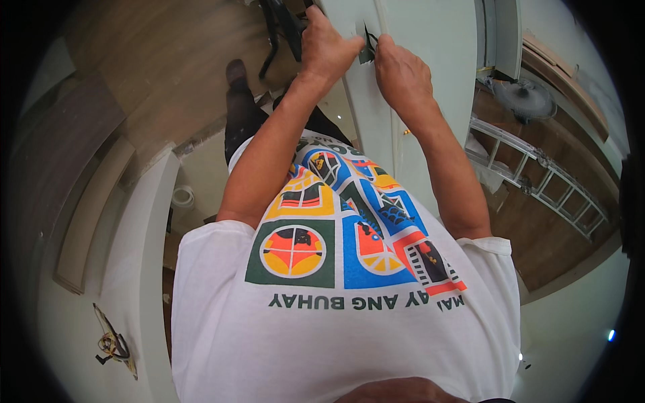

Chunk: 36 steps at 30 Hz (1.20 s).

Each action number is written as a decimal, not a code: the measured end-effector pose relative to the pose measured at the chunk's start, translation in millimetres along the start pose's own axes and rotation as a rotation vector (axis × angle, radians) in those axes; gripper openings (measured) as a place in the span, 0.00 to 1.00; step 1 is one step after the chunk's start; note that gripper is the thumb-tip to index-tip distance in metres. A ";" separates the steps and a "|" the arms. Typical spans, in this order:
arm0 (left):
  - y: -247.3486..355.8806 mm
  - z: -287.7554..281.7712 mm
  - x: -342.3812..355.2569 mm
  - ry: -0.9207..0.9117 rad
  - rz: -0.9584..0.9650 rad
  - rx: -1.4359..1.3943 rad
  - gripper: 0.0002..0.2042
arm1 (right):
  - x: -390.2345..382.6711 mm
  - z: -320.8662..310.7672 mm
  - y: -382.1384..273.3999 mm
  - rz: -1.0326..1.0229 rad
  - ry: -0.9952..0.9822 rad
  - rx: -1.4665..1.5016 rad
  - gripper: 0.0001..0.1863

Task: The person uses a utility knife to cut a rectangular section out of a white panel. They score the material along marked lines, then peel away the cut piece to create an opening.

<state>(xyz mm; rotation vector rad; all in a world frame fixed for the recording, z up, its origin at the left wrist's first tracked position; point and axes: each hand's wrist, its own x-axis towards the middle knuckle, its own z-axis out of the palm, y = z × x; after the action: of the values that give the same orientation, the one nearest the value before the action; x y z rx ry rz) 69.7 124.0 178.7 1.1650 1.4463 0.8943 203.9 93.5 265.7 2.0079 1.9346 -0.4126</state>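
A white panel stands in front of me at the top, with a small dark cut-out in its face. My left hand is curled at the panel's left edge, its thumb reaching toward the cut-out. A bit of something black shows above its fingers, but what they hold is hidden. My right hand is closed at the right side of the cut-out, its fingertips pinching a thin black wire that bends out of the opening.
An aluminium ladder lies on the wooden floor at the right, near a grey fan and long boards. At the left are a low white partition, a roll of tape and bundled wires. Black metal legs stand at the top.
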 end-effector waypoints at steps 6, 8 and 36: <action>8.0 1.2 0.0 0.006 -0.052 -0.032 0.29 | 2.0 1.6 -1.0 0.012 0.014 0.015 0.07; 6.4 3.4 0.2 0.012 -0.067 -0.024 0.28 | 2.9 3.8 -0.3 0.017 0.006 0.004 0.07; 9.6 -5.3 7.4 -0.012 -0.098 0.049 0.29 | -19.3 9.5 8.1 0.080 0.124 0.312 0.13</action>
<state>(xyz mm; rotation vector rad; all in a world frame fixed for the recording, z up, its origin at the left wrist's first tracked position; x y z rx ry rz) 66.4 133.9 186.9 1.1237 1.5098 0.7868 211.4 71.8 265.5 2.3480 1.9528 -0.6165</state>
